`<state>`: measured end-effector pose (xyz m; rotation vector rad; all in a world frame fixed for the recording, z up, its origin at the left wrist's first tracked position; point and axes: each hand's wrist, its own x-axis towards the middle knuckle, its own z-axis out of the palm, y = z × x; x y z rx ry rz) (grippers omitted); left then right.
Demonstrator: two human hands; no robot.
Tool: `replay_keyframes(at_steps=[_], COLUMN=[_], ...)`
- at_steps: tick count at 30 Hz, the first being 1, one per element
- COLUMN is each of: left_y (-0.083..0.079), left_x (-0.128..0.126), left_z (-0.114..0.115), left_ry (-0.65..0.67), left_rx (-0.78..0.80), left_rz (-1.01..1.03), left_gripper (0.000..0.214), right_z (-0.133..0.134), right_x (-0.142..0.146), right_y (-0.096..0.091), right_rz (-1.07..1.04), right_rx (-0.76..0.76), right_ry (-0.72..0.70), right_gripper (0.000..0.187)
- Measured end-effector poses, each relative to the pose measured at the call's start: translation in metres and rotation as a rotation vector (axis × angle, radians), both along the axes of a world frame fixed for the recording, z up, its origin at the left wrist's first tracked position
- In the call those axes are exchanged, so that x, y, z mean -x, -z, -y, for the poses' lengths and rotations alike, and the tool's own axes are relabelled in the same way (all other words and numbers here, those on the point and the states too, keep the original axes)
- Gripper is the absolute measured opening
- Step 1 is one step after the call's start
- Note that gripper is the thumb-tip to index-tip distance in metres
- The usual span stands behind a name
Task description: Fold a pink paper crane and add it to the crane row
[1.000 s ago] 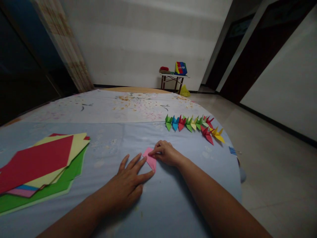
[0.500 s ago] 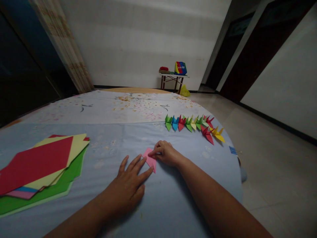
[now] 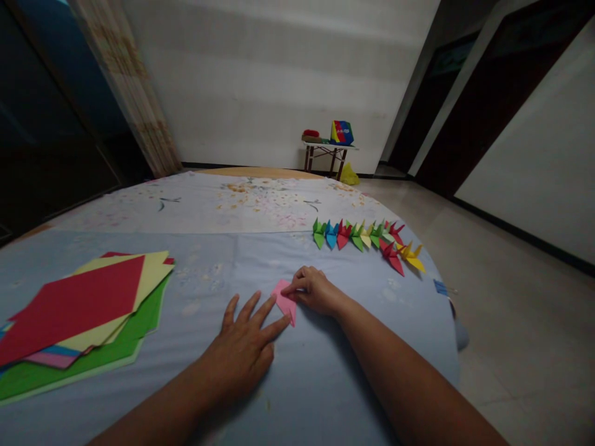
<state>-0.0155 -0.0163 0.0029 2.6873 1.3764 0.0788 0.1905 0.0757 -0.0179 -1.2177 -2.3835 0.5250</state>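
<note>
The fingers (image 3: 292,288) of the right hand (image 3: 317,291) are seen curled closed, their tips brought together on the upper edge of a folded pink paper (image 3: 285,301). The fingers (image 3: 258,308) of the left hand (image 3: 242,348) are spread open and laid flat, and the paper's lower point is touched by the forefinger tip. The pink paper is found lying flat on the blue cloth (image 3: 325,378) between the two hands, near the middle of the bench (image 3: 260,173). It is folded to a narrow shape that tapers toward the person.

Both bare forearms are stretched in from the lower edge of the picture. Beyond the right hand a row of folded paper cranes (image 3: 367,238) is lined up — green, blue, red and yellow among them — close to the bench's right edge. A small blue object (image 3: 439,287) is seen at that edge, too small to be made out. Well to the left, a loose stack of coloured sheets (image 3: 79,310) is fanned out, topped by a red one. The far half of the bench is covered by a pale flowered cloth (image 3: 232,204). Against the white wall a small side table (image 3: 329,150) is set — a many-coloured box (image 3: 341,132) is placed on it, and a yellow bag (image 3: 348,176) beside its legs.
</note>
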Motion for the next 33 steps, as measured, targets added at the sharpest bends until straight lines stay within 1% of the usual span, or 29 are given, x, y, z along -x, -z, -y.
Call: replay_keyframes(at_steps=[5,7,10,12,15,17,21,24,27,30,33], left_y=[0.000,0.000,0.002,0.004,0.007,0.008,0.002,-0.007,-0.013,-0.017,-0.020], left_x=[0.001,0.002,0.005,0.007,0.009,0.010,0.010,0.008,0.004,-0.003,-0.010], left_z=[-0.003,-0.004,-0.005,-0.005,-0.009,-0.013,-0.022,-0.030,-0.040,-0.050,-0.053], left_ry=[-0.009,0.011,0.032,0.032,0.025,-0.011,-0.165,-0.270,-0.331,-0.297,-0.268], left_rx=[-0.002,-0.018,-0.044,-0.056,-0.057,-0.048,-0.033,0.021,0.155,0.335,0.484], left_rz=[0.042,0.070,0.103,0.120,0.155,0.189,0.299,0.420,0.609,0.824,1.008], left_gripper=[0.051,0.051,0.051,0.050,0.047,0.046,0.045,0.045,0.048,0.047,0.033], right_z=[0.002,0.001,0.001,0.002,0.004,0.006,0.008,0.008,0.006,0.003,0.002], right_x=[-0.001,-0.002,-0.003,-0.003,-0.003,-0.002,0.000,0.002,0.005,0.009,0.012], right_y=[-0.003,-0.005,-0.007,-0.008,-0.010,-0.011,-0.012,-0.010,-0.006,-0.004,-0.004], right_rz=[-0.044,-0.123,-0.233,-0.212,-0.099,-0.057,-0.083,-0.200,-0.415,-0.667,-0.865], right_rx=[0.007,0.047,0.089,0.075,0.057,0.067,0.085,0.146,0.299,0.445,0.549], right_ry=[-0.012,-0.005,0.060,0.099,0.125,0.135,0.151,0.143,0.074,0.023,-0.024], right_gripper=[0.021,0.023,0.028,0.029,0.030,0.030,0.029,0.026,0.022,0.026,0.033])
